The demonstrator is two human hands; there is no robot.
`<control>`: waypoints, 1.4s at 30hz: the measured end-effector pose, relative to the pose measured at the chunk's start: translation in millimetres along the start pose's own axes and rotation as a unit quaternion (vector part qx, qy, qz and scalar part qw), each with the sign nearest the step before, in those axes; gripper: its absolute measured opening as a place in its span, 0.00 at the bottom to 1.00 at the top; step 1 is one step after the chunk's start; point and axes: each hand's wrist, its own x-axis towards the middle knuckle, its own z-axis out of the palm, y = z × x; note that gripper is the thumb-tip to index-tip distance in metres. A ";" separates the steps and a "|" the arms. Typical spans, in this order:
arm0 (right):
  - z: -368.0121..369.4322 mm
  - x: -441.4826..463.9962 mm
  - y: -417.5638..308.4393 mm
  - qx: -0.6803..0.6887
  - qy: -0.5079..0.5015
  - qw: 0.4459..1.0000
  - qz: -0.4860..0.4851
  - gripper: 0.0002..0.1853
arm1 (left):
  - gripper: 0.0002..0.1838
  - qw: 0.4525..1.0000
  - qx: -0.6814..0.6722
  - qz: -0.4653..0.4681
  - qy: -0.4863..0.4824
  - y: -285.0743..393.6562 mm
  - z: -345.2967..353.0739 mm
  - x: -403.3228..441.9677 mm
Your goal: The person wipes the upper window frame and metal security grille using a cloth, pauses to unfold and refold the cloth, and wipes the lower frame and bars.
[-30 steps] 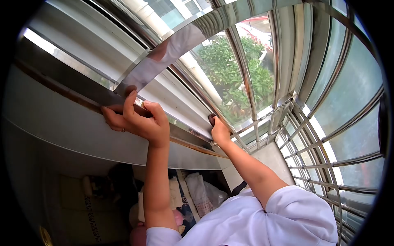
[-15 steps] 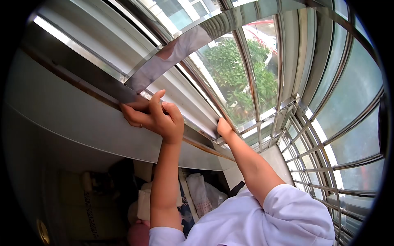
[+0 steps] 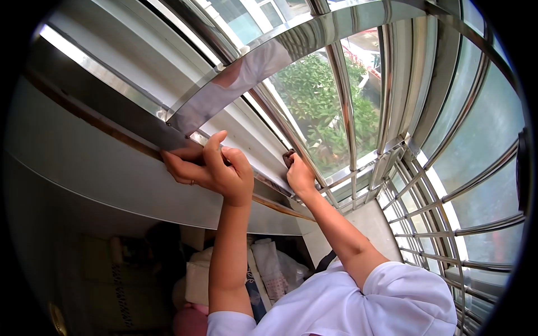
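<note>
Toward the middle of the head view, my left hand (image 3: 216,171) is hooked over the lower metal rail (image 3: 106,98) of the window grille. Some fingers curl around the rail and one finger sticks up. To its right, my right hand (image 3: 301,176) is closed on a small dark brown cloth or scrubber (image 3: 289,158), whose exact kind I cannot make out. That hand reaches past the bars to the white window track (image 3: 246,126), beside an upright steel bar (image 3: 286,129). A wide, shiny curved steel band (image 3: 241,70) arches above both hands.
More steel bars (image 3: 468,193) line the right side. Green leaves (image 3: 319,95) show through the window. Below the grey panel (image 3: 123,168) lie folded cloths (image 3: 202,280), a plastic bag (image 3: 291,271) and a pink round thing (image 3: 190,320).
My right hand has drawn up and back along the track, bringing the dark cloth or scrubber into sight from behind the bar. My left hand keeps its place on the rail.
</note>
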 end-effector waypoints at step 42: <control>-39.9 71.2 -189.9 0.351 0.221 0.896 -0.160 0.07 | 0.13 0.998 -0.035 -0.059 0.000 7.0 -5.2 2.1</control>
